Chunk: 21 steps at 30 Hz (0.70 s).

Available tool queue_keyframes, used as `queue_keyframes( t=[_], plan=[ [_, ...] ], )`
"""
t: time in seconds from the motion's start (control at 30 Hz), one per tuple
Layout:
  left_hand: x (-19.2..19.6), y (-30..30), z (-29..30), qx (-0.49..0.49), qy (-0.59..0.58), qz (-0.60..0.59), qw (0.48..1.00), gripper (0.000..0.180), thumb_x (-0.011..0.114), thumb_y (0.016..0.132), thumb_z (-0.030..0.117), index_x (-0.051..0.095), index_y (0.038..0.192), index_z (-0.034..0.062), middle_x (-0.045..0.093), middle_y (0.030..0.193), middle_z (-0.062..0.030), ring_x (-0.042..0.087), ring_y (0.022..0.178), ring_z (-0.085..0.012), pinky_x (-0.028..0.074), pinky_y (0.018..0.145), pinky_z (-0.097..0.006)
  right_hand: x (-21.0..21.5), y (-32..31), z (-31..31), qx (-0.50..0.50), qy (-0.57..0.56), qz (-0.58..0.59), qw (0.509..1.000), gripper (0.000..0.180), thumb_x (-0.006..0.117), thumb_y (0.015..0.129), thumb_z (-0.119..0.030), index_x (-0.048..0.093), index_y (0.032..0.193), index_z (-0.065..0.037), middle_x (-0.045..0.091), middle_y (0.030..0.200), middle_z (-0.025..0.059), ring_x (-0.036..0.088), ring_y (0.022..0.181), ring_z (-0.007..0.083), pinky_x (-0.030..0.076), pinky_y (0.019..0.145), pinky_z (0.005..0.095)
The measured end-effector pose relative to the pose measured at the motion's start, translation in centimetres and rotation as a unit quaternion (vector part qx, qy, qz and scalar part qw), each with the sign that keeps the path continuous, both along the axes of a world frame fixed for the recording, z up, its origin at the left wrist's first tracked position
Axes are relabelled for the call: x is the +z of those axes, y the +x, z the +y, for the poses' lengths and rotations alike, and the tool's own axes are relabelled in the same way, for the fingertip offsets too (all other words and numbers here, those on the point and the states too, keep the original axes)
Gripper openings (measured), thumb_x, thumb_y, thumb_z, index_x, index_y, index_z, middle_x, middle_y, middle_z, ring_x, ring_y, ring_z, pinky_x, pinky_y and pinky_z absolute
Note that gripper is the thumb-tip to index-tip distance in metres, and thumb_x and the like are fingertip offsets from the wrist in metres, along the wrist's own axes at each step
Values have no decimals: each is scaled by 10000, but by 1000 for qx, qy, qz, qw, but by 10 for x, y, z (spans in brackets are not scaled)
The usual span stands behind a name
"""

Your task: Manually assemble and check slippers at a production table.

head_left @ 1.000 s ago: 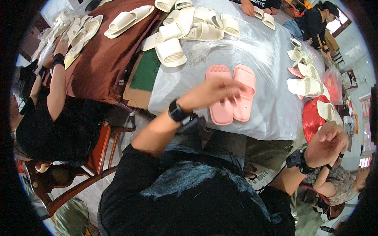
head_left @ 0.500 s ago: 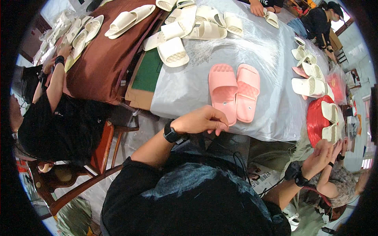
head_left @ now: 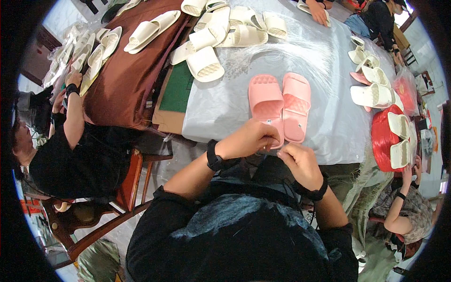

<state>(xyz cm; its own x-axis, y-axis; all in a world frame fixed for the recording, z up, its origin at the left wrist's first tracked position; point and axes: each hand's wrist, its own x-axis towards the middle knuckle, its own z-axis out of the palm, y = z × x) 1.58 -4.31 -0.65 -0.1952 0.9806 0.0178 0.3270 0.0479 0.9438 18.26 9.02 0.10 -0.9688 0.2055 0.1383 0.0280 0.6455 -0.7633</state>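
Observation:
A pair of pink slide slippers lies on the plastic-covered table in front of me, the left slipper [head_left: 266, 94] touching the right slipper [head_left: 296, 105]. My left hand [head_left: 248, 139] is closed in a pinch just over the heel of the left slipper, covering part of it. Close beside it, my right hand [head_left: 301, 164] is also pinched, with thumb and forefinger toward the left fingertips. What lies between the fingers of either hand is too small to make out. A spread of fine clear strands [head_left: 300, 49] lies on the table beyond the slippers.
Several cream slippers [head_left: 205, 64] are piled at the far left, with more on a brown cloth [head_left: 110, 89]. A red bundle of strands [head_left: 383, 141] lies under cream slippers at the right. Co-workers sit left [head_left: 80, 164] and right [head_left: 406, 211]; another co-worker's hand [head_left: 318, 13] is across the table.
My right hand has come from the far right near the red bundle to beside my left hand. My left hand has shifted slightly. The pink slippers stay in place.

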Motion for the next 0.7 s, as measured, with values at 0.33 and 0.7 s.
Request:
queue_keyframes(
  t=[0.33,0.7],
  plan=[
    [-16,-90,20,135,40,102,985,118,600,854,81,663,884,-14,658,713,-90,603,636,-121,470,597,-267,16,-19,4,-54,199,29,978,203,576,817,-139,508,669,-19,541,632,171,549,569,377,427,510,441],
    [-37,-146,67,192,-8,152,969,198,618,819,132,695,892,-34,678,715,-116,629,575,-154,507,533,-289,-16,-51,10,-19,380,-24,924,173,539,799,-140,578,657,-48,619,645,145,626,557,309,486,492,425]
  ],
)
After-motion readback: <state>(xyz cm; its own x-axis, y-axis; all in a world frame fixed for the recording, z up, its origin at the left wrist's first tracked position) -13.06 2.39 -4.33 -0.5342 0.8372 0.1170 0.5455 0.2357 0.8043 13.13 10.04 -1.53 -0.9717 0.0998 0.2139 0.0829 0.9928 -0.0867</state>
